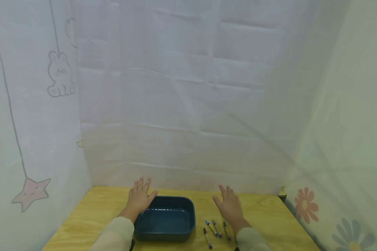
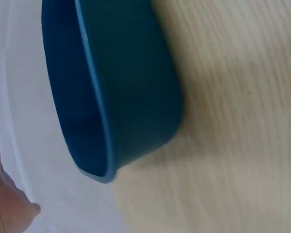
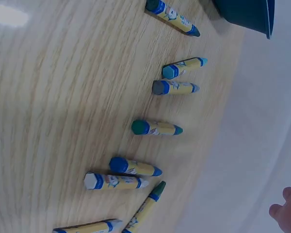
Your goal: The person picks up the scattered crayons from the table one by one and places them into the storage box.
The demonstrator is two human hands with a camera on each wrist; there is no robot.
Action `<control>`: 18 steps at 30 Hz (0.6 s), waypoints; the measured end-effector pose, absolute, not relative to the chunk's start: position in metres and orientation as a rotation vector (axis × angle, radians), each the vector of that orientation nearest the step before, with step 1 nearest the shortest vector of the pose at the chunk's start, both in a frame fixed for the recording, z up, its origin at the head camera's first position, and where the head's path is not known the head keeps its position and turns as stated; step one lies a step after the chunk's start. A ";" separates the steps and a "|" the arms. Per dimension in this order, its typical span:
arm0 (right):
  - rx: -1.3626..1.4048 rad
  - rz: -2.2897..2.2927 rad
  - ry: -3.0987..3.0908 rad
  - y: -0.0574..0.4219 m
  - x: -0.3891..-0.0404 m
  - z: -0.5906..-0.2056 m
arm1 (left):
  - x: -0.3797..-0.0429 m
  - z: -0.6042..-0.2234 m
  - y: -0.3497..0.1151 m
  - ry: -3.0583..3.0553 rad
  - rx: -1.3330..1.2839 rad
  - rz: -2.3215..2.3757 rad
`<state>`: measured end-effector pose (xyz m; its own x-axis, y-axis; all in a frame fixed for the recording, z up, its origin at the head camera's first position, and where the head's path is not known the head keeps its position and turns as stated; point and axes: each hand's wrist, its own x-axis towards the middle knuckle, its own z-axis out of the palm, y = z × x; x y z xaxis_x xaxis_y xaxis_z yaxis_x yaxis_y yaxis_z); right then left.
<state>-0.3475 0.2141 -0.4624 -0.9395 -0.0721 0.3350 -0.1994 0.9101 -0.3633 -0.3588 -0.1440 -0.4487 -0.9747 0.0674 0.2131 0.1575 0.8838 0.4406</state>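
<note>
My left hand (image 1: 139, 199) is held with fingers spread at the left rim of a dark blue rectangular bin (image 1: 166, 223), overlapping its corner in the head view. The left wrist view shows the bin's outer wall (image 2: 136, 87) and, at the left edge, part of that hand. My right hand (image 1: 230, 206) is spread above the table to the right of the bin, holding nothing. Several crayons lie near it. In the right wrist view they include a light blue crayon (image 3: 184, 68), a grey crayon (image 3: 175, 88), a green crayon (image 3: 156, 128) and a white crayon (image 3: 115, 182).
The wood-grain table (image 1: 81, 216) ends at a pale creased sheet (image 1: 182, 146) behind. Side walls rise left and right, with a drawn star (image 1: 31, 193) and a red flower (image 1: 306, 205). The right forearm hides some crayons in the head view.
</note>
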 end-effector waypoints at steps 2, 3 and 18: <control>0.191 0.624 -2.753 0.220 -0.346 -0.464 | -0.358 -0.454 -0.150 -2.842 -0.187 -0.768; 0.185 0.644 -2.755 0.224 -0.346 -0.464 | -0.357 -0.457 -0.154 -2.835 -0.190 -0.814; 0.028 0.905 -2.829 0.281 -0.321 -0.474 | -0.332 -0.496 -0.190 -2.715 -0.005 -1.535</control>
<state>-0.3211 0.2807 -0.4741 -0.9853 0.0337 0.1676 -0.0699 0.8154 -0.5746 -0.3321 -0.1898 -0.4960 -0.9997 -0.0087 0.0215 0.0140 0.5155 0.8568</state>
